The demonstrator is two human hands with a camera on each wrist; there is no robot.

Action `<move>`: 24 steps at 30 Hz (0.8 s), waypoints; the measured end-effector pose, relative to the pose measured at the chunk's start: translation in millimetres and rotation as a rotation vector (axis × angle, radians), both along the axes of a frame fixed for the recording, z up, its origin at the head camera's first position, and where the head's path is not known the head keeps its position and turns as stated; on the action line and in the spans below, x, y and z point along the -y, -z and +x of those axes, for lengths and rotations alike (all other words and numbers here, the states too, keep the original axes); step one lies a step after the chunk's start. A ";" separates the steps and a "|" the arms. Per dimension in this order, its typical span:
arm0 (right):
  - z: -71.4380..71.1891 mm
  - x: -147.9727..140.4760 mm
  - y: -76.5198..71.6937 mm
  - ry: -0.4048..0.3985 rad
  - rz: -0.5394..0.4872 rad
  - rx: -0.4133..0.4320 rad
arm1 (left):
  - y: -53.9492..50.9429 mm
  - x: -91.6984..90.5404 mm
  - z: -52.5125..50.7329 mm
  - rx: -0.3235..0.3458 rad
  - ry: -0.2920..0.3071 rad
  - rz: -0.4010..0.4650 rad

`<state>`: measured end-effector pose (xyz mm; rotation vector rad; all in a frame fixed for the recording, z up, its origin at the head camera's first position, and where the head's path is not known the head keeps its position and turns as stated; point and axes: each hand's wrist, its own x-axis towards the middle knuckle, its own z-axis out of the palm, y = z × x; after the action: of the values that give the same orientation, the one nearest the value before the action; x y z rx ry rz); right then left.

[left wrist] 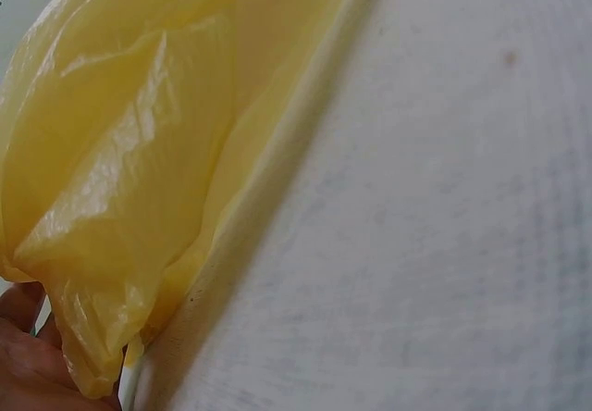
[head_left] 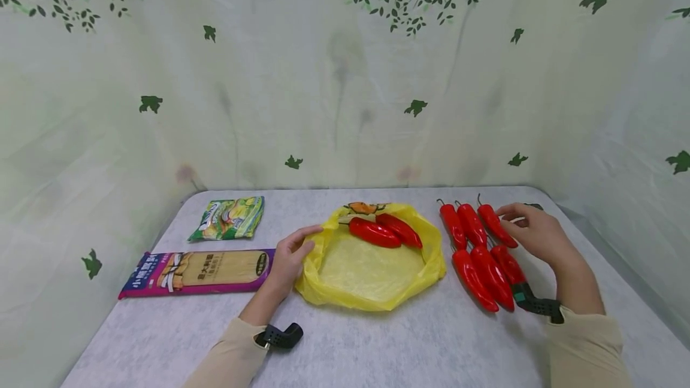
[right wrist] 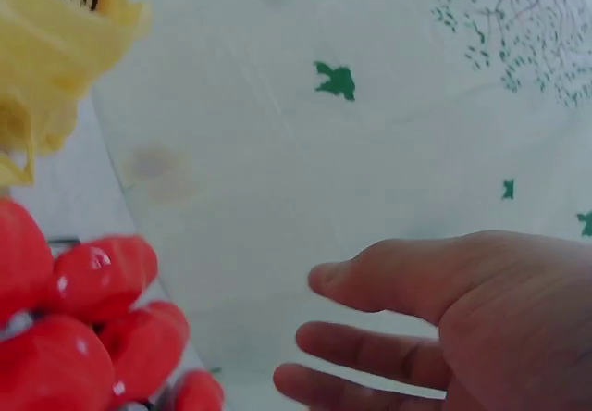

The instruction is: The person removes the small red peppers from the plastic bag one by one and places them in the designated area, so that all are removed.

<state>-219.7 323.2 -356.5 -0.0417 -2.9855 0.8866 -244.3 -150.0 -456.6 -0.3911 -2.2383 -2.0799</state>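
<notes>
A yellow plastic bag (head_left: 372,299) stands with its mouth spread wide, two red peppers (head_left: 374,232) lying inside at its back. My left hand (head_left: 286,262) pinches the bag's left rim between thumb and fingers; in the left wrist view the bag (left wrist: 120,152) hangs beside the fingers (left wrist: 32,360). On the right, my right hand (head_left: 533,232) is beside the top right pepper (head_left: 496,224) of a group of several red peppers (head_left: 469,277). The right wrist view shows the hand (right wrist: 435,328) with fingers apart and nothing between them, the peppers (right wrist: 139,346) to its left.
A green snack packet (head_left: 229,218) lies at the back left. In front of it is a long purple noodle packet (head_left: 210,271), close to my left hand. A small dark object (head_left: 533,205) is behind my right hand. A leaf-printed curtain (head_left: 345,76) surrounds the table.
</notes>
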 end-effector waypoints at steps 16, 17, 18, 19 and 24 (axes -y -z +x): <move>-3.7 69.9 -6.5 -0.174 -0.118 -0.134 | -0.9 2.4 2.8 0.000 -0.006 0.001; -4.2 73.5 -6.3 -0.189 -0.121 -0.142 | -1.0 2.6 2.9 0.003 -0.007 0.003; -4.3 76.7 -6.3 -0.199 -0.131 -0.140 | -1.0 2.7 2.8 0.005 -0.005 0.006; -4.3 79.4 -6.5 -0.207 -0.140 -0.138 | -0.9 2.6 2.4 0.004 -0.002 0.010; -3.7 89.5 -7.7 -0.241 -0.175 -0.146 | 0.9 1.0 0.3 -0.007 0.015 0.032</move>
<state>-223.4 233.7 -348.8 0.3699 -2.8099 1.1184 -244.0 -151.0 -457.5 -0.4136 -2.2020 -2.1162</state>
